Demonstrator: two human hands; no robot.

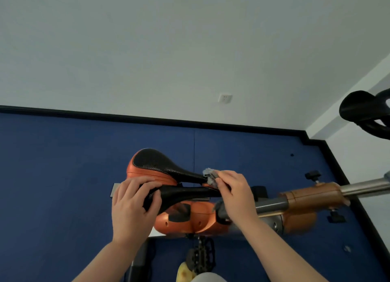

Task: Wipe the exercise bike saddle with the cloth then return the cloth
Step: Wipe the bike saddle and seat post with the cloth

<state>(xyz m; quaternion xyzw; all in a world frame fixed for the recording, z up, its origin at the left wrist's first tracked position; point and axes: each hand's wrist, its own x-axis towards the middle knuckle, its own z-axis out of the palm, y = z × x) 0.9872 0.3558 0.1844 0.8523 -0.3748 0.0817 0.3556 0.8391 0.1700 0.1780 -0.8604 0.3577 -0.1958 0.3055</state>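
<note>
Left of centre: left hand [132,205] clamped over wide rear of black-and-orange saddle [166,176], likely bracing it against wiping pressure. Right of centre: right hand [234,193] pinching bunched grey cloth [211,176] against narrow nose, mid-wipe.

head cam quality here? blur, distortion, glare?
Head view: strong wide-angle bending, the skirting line curves; dim, flat light, no hard shadows or glare; right hand and cloth are soft with slight motion blur, left hand and saddle fairly sharp.
</note>
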